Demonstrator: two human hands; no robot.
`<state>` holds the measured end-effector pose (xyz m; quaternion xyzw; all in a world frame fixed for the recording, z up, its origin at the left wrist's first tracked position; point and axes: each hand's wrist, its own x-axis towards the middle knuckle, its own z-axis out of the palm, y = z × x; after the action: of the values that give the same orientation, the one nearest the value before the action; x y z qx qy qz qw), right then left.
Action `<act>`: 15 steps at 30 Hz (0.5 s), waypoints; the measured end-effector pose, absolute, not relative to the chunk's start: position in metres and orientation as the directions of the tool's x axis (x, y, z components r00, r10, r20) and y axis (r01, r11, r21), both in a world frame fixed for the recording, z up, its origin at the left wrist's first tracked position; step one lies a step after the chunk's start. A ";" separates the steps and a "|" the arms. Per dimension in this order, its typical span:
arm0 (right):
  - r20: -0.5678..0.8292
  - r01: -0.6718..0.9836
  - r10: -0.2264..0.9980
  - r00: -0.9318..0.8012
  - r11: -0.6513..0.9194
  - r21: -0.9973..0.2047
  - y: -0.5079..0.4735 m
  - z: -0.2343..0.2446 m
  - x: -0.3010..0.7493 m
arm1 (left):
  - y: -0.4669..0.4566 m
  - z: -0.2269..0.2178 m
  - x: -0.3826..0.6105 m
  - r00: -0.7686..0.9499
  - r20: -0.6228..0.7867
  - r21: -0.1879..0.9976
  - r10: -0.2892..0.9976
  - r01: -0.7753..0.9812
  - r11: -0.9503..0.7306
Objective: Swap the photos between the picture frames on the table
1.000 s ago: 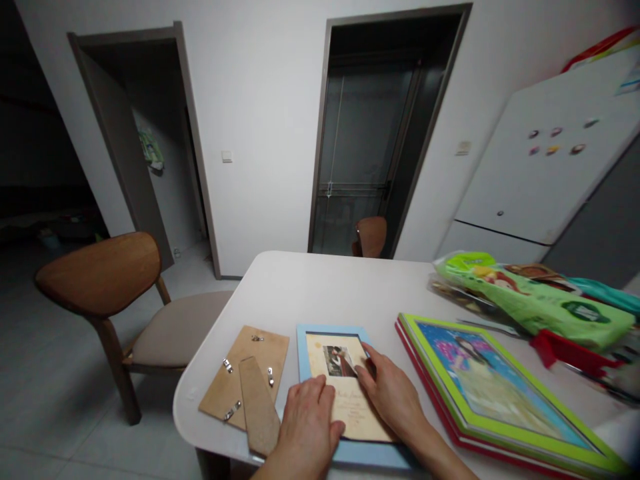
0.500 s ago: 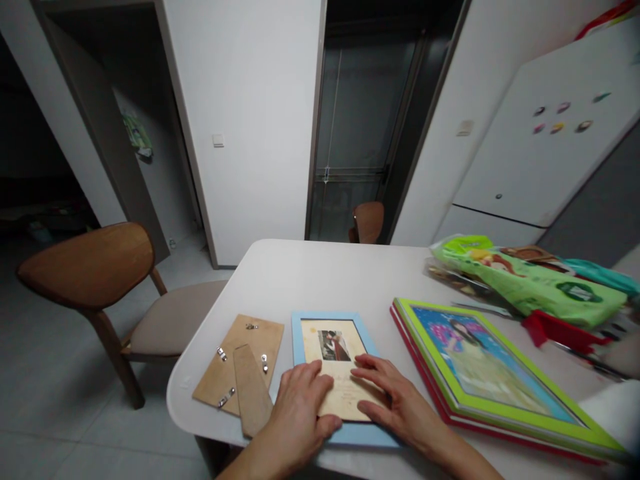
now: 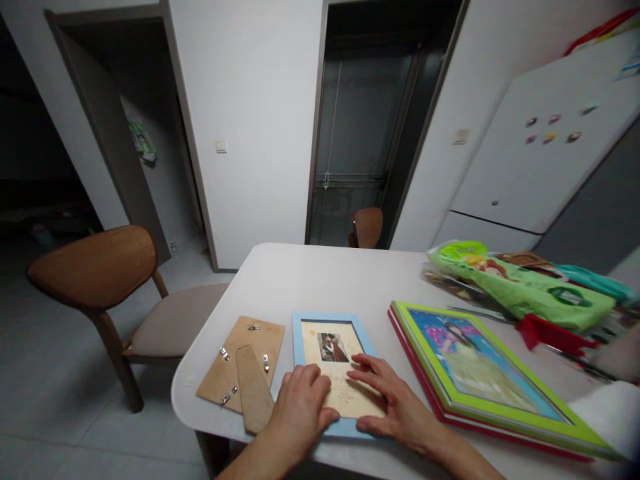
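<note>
A light blue picture frame (image 3: 297,333) lies flat on the white table in front of me. Inside it sits a cream printed card (image 3: 311,339) with a small photo of people and faint lettering below. My left hand (image 3: 303,403) rests at the lower left side of the frame, fingers bent and partly over the card. On the lower right, my right hand (image 3: 395,400) has its fingers spread across the card's edge. Left of the frame is a brown backing board (image 3: 257,343) with metal clips, and its stand leg (image 3: 251,387) points towards me.
At the right, a green-bordered picture (image 3: 480,360) lies on a red-edged one. Behind are a green plastic package (image 3: 545,287) and a red object (image 3: 550,335). A wooden chair (image 3: 100,267) stands left of the table (image 3: 310,273).
The card has shifted slightly towards me inside the frame, and a wider dark strip shows above its top edge. Both hands stay on it. The view has moved a little.
</note>
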<state>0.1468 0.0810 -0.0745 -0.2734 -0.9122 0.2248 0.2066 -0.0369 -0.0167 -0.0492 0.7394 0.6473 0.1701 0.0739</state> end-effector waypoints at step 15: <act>0.554 0.499 0.545 -0.629 0.830 -0.250 0.071 -0.076 0.146 | -0.015 -0.047 -0.035 0.165 0.229 0.228 0.959 0.949 -0.218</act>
<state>0.1465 0.0710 -0.0756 -0.2895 -0.9017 0.0363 0.3190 -0.0345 -0.0150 -0.0465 0.7630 0.6252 0.1633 0.0159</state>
